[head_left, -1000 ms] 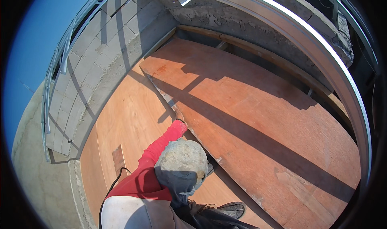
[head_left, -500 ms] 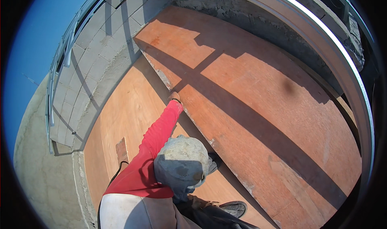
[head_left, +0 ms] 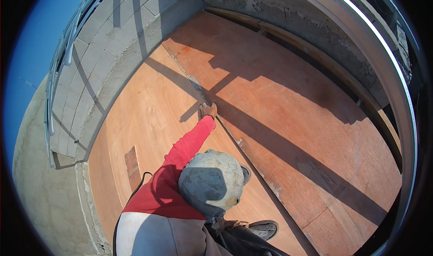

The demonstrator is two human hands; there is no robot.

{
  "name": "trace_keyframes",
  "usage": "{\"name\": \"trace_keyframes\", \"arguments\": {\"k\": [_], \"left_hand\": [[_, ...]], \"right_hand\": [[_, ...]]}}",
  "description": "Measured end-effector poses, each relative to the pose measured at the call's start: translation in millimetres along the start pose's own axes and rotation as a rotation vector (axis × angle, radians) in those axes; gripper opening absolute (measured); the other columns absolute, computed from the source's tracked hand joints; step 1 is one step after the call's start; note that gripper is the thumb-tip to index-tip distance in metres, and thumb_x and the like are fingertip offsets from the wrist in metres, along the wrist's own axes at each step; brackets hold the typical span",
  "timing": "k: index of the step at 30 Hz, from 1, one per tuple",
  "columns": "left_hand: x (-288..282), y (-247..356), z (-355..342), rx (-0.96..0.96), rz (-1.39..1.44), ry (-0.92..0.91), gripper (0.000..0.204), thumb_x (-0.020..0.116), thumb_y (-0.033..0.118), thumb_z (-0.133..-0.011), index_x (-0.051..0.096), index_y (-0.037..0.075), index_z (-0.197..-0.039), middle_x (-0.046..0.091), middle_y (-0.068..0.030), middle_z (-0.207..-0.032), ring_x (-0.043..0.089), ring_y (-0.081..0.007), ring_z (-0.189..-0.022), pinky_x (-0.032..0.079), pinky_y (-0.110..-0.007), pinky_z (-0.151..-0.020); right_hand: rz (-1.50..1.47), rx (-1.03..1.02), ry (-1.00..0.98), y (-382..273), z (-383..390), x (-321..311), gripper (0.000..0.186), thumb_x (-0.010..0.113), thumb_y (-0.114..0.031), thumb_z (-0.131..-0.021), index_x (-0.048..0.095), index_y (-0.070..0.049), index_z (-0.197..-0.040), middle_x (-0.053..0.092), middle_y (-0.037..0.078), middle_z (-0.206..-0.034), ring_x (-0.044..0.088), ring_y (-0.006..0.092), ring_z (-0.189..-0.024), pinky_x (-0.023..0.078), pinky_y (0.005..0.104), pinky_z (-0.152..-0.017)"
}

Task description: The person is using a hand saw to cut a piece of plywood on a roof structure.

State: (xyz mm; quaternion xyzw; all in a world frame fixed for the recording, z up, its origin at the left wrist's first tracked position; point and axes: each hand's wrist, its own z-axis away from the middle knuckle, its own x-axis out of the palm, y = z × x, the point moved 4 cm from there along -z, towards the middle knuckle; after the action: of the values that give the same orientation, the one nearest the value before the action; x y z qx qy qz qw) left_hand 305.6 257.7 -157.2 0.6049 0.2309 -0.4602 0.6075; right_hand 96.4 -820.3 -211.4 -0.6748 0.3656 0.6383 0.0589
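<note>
Neither of my hands is in view. Just ahead, a co-worker in a grey cap [head_left: 209, 181] and a red-and-white shirt [head_left: 162, 195] crouches, seen from above and behind. That person's bare hand [head_left: 208, 110], at the end of a stretched red sleeve, rests on the near edge of a large reddish plywood panel [head_left: 279, 116]. A lighter plywood sheet [head_left: 144, 102] lies beside it, under the co-worker. The edges of the two sheets almost meet at the far end; a narrow dark gap runs between them toward me.
A grey block wall [head_left: 101, 53] with a metal rail [head_left: 61, 71] borders the left. A rough concrete wall [head_left: 270, 12] stands beyond the panel, with a wooden beam [head_left: 311, 60] along its foot. A shiny metal bar [head_left: 397, 75] curves across the right. The light sheet has a rectangular cutout [head_left: 132, 168].
The reddish panel has shifted toward the co-worker and its near edge sits lower, almost level with the light sheet. A gap showing the beam has opened along its far side.
</note>
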Motion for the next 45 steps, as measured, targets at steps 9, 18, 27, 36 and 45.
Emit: {"name": "trace_keyframes", "arguments": {"k": [9,18,27,36,45], "left_hand": [[28,44,73,0.173,-0.414,-0.015,0.107,0.041,0.078,-0.091,0.013,0.005,-0.163,-0.006,-0.0152,-0.172,-0.014,-0.0294,-0.158,-0.006,-0.06,-0.124],[18,36,57,0.55,-0.592,0.088,0.084,0.022,0.064,-0.103,0.018,0.005,-0.163,0.012,-0.0171,-0.17,0.005,-0.0318,-0.158,0.0,-0.062,-0.124],[49,13,24,0.665,-0.642,-0.127,0.079,0.023,0.063,-0.104,0.022,0.008,-0.16,0.014,-0.0175,-0.166,0.011,-0.0312,-0.154,0.005,-0.061,-0.12],[34,-56,0,0.665,-1.09,-0.335,0.074,0.03,0.061,-0.103,0.029,0.006,-0.152,0.024,-0.0174,-0.154,0.021,-0.0297,-0.143,0.014,-0.057,-0.112],[30,-51,-30,0.732,-1.155,-0.28,0.069,0.036,0.059,-0.102,0.037,0.004,-0.144,0.034,-0.0174,-0.142,0.032,-0.0281,-0.132,0.023,-0.053,-0.103]], "right_hand": [[-0.264,0.304,-0.266,8,-14,1,0.047,0.047,-0.046,-0.105,0.058,-0.002,-0.119,0.063,0.011,-0.059,0.065,0.0333,-0.048,0.05,0.0417,-0.036],[-0.501,0.627,-0.216,-40,17,-48,0.087,0.024,-0.074,-0.099,0.071,-0.006,-0.125,0.069,0.022,-0.125,0.063,0.0441,-0.116,0.048,0.0511,-0.096],[-0.546,0.799,-0.194,-44,27,-70,0.081,0.03,-0.074,-0.099,0.077,-0.008,-0.097,0.075,0.018,-0.099,0.067,0.0416,-0.096,0.047,0.0517,-0.083],[-0.54,0.83,-0.077,-64,23,-81,0.068,0.037,-0.063,-0.103,0.077,-0.008,-0.097,0.074,0.023,-0.101,0.069,0.045,-0.098,0.052,0.0518,-0.083],[-0.175,0.349,-0.174,-40,21,-69,0.063,0.041,-0.065,-0.101,0.072,-0.011,-0.094,0.068,0.021,-0.103,0.065,0.0403,-0.102,0.053,0.0515,-0.08]]}}
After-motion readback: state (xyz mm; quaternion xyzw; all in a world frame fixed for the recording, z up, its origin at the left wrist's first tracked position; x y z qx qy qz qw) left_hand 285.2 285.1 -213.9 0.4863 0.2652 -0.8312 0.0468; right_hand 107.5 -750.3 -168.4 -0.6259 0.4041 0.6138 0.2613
